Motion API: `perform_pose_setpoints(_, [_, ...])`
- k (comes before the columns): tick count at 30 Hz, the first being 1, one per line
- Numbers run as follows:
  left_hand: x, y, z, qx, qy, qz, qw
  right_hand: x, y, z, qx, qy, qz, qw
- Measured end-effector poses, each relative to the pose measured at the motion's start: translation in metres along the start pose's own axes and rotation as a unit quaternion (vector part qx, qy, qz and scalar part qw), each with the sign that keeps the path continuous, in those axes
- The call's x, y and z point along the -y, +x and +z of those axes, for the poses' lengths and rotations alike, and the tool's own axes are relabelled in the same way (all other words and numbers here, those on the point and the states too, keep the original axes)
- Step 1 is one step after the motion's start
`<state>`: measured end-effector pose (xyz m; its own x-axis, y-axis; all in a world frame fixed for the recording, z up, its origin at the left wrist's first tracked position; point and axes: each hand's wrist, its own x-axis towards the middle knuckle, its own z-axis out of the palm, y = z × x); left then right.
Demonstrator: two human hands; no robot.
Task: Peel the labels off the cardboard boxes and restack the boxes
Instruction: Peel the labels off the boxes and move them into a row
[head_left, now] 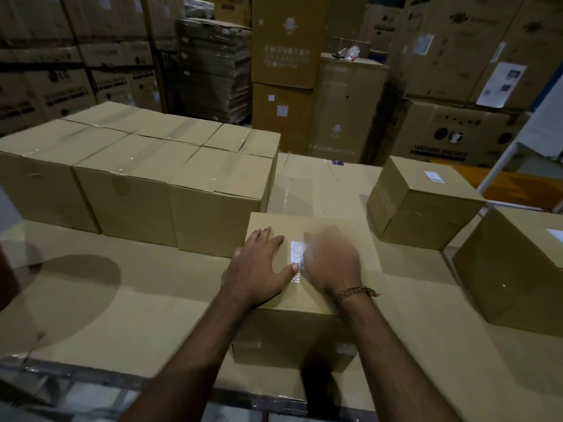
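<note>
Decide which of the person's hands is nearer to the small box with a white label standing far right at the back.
Right. The right hand lies on the near box's right half, toward the small box; the left hand presses flat on its left half, farther away.

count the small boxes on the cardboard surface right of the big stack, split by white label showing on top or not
White label on top: 3 — the box under the hands, the angled box, the box at the right edge
No label showing: 0
Total: 3
</note>
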<state>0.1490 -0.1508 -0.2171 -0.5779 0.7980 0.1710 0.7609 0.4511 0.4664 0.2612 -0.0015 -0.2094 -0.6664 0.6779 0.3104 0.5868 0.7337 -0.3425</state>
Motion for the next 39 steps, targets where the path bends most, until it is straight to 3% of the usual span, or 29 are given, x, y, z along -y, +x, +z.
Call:
perform_pose_setpoints(7, [-0.001, -0.001, -0.001, 0.003, -0.001, -0.003, 1.0, 0.0, -0.003, 0.005, -0.046, 0.043, -0.013, 0.998])
perform_pose_setpoints(14, [-0.001, -0.001, -0.003, 0.01, 0.0, -0.003, 1.0, 0.003, 0.014, 0.002, 0.054, -0.002, -0.103, 0.993])
perform_pose_setpoints(23, [-0.002, -0.001, -0.002, 0.009, -0.008, -0.005, 1.0, 0.004, 0.009, 0.002, -0.002, 0.042, -0.09, 0.995])
perform_pose_setpoints(30, [-0.001, 0.0, -0.002, 0.004, -0.009, -0.005, 1.0, 0.004, 0.037, -0.003, 0.026, 0.049, -0.11, 0.992])
perform_pose_setpoints(39, [0.001, 0.001, 0.001, 0.008, -0.004, -0.006, 1.0, 0.001, 0.036, 0.011, -0.019, 0.071, -0.089, 0.993])
